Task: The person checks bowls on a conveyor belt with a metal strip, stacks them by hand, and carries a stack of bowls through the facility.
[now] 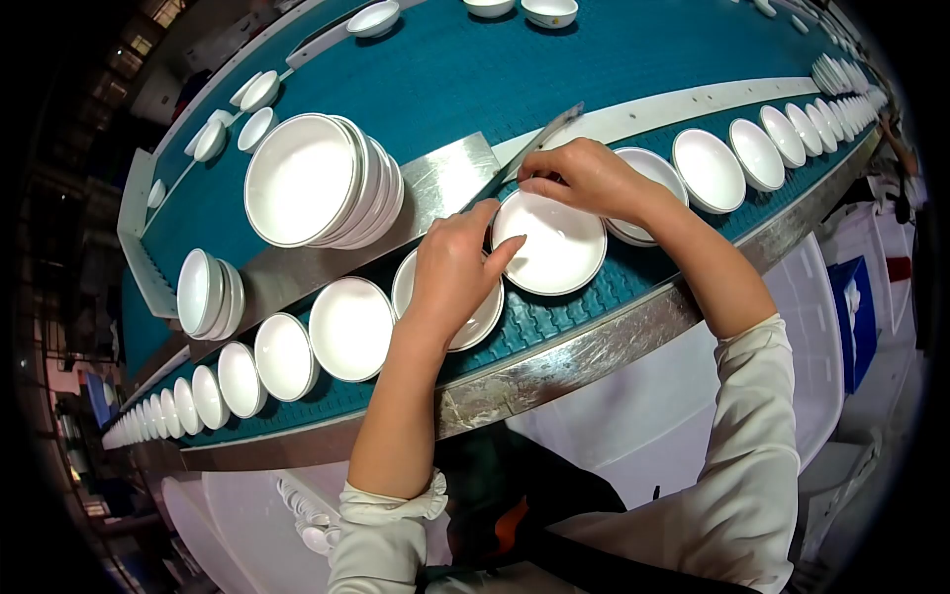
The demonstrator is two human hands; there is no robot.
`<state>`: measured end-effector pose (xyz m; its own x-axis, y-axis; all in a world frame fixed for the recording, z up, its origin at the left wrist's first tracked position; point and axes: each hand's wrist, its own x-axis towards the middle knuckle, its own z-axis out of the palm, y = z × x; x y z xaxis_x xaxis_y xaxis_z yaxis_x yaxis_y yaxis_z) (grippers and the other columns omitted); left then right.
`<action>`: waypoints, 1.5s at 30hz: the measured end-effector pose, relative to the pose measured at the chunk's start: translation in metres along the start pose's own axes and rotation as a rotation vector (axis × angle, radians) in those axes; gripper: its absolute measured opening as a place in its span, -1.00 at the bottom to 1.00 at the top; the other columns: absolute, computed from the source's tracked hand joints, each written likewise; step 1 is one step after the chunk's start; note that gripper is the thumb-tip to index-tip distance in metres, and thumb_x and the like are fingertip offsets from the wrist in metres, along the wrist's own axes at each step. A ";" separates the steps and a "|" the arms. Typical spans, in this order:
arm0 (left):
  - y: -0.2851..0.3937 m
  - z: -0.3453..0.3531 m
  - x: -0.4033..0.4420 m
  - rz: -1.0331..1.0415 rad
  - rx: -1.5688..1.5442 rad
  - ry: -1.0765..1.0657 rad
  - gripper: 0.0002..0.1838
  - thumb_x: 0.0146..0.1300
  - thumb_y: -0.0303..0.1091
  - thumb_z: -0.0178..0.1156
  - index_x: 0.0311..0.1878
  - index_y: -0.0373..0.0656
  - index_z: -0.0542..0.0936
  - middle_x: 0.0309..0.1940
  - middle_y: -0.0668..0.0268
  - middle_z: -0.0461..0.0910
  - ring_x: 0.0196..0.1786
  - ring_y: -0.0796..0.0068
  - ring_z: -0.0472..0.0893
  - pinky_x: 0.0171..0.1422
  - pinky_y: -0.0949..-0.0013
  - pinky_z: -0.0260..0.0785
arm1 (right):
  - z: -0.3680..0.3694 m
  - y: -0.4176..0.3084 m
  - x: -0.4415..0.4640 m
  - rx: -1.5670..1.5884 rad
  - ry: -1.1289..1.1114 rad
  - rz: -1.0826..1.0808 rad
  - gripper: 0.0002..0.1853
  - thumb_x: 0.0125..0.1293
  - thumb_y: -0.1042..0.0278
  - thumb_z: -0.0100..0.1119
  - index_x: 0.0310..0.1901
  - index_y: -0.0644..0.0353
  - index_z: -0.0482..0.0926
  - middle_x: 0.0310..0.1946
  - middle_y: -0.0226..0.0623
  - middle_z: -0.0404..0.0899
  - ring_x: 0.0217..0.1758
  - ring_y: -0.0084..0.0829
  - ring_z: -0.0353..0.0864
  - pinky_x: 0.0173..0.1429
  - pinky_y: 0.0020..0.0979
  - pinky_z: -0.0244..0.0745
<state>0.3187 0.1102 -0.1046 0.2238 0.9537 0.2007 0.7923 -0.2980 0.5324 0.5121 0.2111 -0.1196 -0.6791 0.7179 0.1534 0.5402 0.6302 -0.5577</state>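
Between my two hands a white bowl [556, 247] rests on the green conveyor belt, its inside facing up. My left hand [453, 269] is closed on its left rim, the thumb over the inside and the fingers along the outer edge. This hand partly covers another white bowl [479, 324] beneath it. At the far rim, my right hand [586, 180] has its fingers curled together; whatever they may hold is too small to make out. Just behind that hand a thin grey strip [560, 121] sticks up at a slant. Under my right wrist lies another bowl [651, 178].
White bowls line the near belt, left [351, 329] and right [709, 170]. A tall bowl stack [302, 180] stands on the metal plate [450, 180], a smaller stack [203, 294] left of it. More bowls [374, 19] sit on the far belt [435, 69]. A metal edge [554, 371] runs before me.
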 end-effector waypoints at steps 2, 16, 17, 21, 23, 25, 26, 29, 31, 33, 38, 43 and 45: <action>-0.003 0.000 -0.001 -0.140 0.037 -0.072 -0.64 0.15 -0.34 0.28 0.02 -0.20 0.56 -0.30 -0.01 0.61 -0.24 0.06 0.62 -0.11 0.19 0.44 | 0.000 -0.001 0.000 0.005 0.017 -0.019 -0.80 0.25 0.31 0.19 -0.19 0.24 0.66 -0.34 -0.13 0.68 -0.33 -0.19 0.67 -0.21 -0.30 0.53; -0.010 0.004 0.001 0.090 0.088 0.109 -0.59 0.11 -0.21 0.33 -0.03 -0.26 0.58 -0.23 0.12 0.63 -0.16 0.11 0.58 0.02 0.16 0.35 | 0.001 0.004 0.001 -0.049 0.086 -0.039 -0.78 0.22 0.28 0.21 -0.20 0.22 0.68 -0.40 -0.08 0.67 -0.36 -0.17 0.67 -0.23 -0.29 0.54; -0.010 0.004 0.000 0.091 0.038 0.100 -0.59 0.11 -0.21 0.33 -0.04 -0.27 0.58 -0.27 0.13 0.63 -0.18 0.12 0.58 0.01 0.16 0.35 | 0.001 0.002 0.001 -0.037 0.065 -0.012 -0.77 0.22 0.27 0.21 -0.20 0.23 0.68 -0.39 -0.08 0.67 -0.36 -0.17 0.67 -0.23 -0.29 0.54; -0.003 0.000 0.000 0.008 0.047 0.036 -0.64 0.09 -0.32 0.33 -0.04 -0.24 0.58 -0.34 0.08 0.61 -0.24 0.10 0.56 -0.06 0.20 0.39 | 0.004 0.002 0.000 -0.009 0.060 -0.027 -0.76 0.22 0.27 0.21 -0.20 0.24 0.68 -0.39 -0.08 0.67 -0.36 -0.18 0.67 -0.21 -0.31 0.54; -0.013 0.001 0.000 -0.053 0.082 0.009 -0.66 0.08 -0.44 0.29 -0.03 -0.22 0.57 -0.30 0.04 0.59 -0.22 0.07 0.56 -0.05 0.17 0.39 | 0.003 0.003 0.000 0.004 0.093 -0.036 -0.78 0.23 0.27 0.20 -0.21 0.23 0.68 -0.41 -0.09 0.67 -0.38 -0.18 0.66 -0.23 -0.30 0.53; -0.016 0.003 -0.002 -0.026 0.125 0.090 -0.65 0.07 -0.51 0.26 -0.01 -0.21 0.55 -0.21 0.05 0.58 -0.14 0.06 0.56 0.01 0.13 0.38 | 0.000 0.006 -0.001 -0.013 0.115 -0.054 -0.79 0.23 0.27 0.19 -0.23 0.23 0.67 -0.43 -0.10 0.66 -0.39 -0.18 0.65 -0.26 -0.28 0.51; -0.012 0.000 -0.001 0.032 0.157 0.105 -0.63 0.08 -0.51 0.26 0.01 -0.23 0.54 -0.12 0.06 0.57 -0.05 0.04 0.54 0.07 0.14 0.37 | -0.002 0.008 -0.001 -0.017 0.148 -0.072 -0.79 0.23 0.27 0.18 -0.24 0.22 0.66 -0.45 -0.11 0.65 -0.40 -0.18 0.64 -0.28 -0.26 0.50; -0.003 0.000 0.002 0.171 0.061 0.217 -0.62 0.08 -0.49 0.26 0.02 -0.25 0.53 -0.09 0.08 0.57 0.01 0.04 0.53 0.10 0.17 0.36 | -0.004 0.009 -0.001 0.008 0.171 -0.046 -0.79 0.23 0.27 0.18 -0.24 0.22 0.66 -0.45 -0.10 0.65 -0.39 -0.16 0.64 -0.28 -0.26 0.50; -0.002 0.000 0.001 0.140 0.028 0.159 -0.61 0.09 -0.43 0.29 0.02 -0.27 0.53 -0.10 0.07 0.58 -0.01 0.03 0.53 0.10 0.16 0.36 | -0.003 0.009 0.000 0.005 0.153 -0.036 -0.78 0.23 0.26 0.18 -0.24 0.23 0.67 -0.44 -0.11 0.65 -0.38 -0.16 0.65 -0.27 -0.25 0.50; -0.005 0.004 0.000 0.169 0.043 0.123 -0.60 0.09 -0.35 0.33 0.01 -0.25 0.55 -0.12 0.06 0.59 -0.03 0.03 0.54 0.09 0.15 0.37 | 0.001 0.009 0.000 -0.002 0.083 -0.035 -0.77 0.22 0.25 0.18 -0.24 0.23 0.67 -0.42 -0.12 0.66 -0.38 -0.16 0.65 -0.25 -0.25 0.51; 0.002 0.000 -0.001 0.056 0.038 0.003 -0.60 0.11 -0.30 0.31 0.01 -0.25 0.56 -0.31 0.06 0.62 -0.17 0.07 0.56 -0.02 0.16 0.38 | 0.002 0.005 0.000 0.037 0.066 -0.049 -0.77 0.21 0.25 0.19 -0.24 0.23 0.68 -0.41 -0.10 0.67 -0.38 -0.18 0.66 -0.24 -0.27 0.52; -0.013 0.003 0.000 -0.121 0.100 -0.085 -0.61 0.11 -0.51 0.16 0.07 -0.22 0.51 -0.29 -0.02 0.59 -0.22 -0.05 0.56 -0.06 0.15 0.40 | -0.006 0.002 -0.002 0.020 0.086 -0.025 -0.79 0.22 0.28 0.18 -0.24 0.22 0.68 -0.42 -0.09 0.66 -0.40 -0.19 0.65 -0.25 -0.29 0.52; -0.015 0.004 -0.001 0.033 0.032 0.067 -0.62 0.12 -0.55 0.14 0.06 -0.24 0.51 -0.19 -0.02 0.58 -0.09 -0.07 0.55 0.02 0.16 0.39 | -0.011 -0.004 -0.003 0.001 0.053 0.010 -0.76 0.24 0.29 0.21 -0.16 0.26 0.65 -0.35 -0.14 0.67 -0.35 -0.21 0.66 -0.24 -0.32 0.52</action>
<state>0.3086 0.1139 -0.1159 0.2129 0.9382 0.2729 0.8032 -0.3271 0.4978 0.5178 0.2097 -0.1092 -0.6467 0.7386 0.1906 0.5459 0.6226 -0.5606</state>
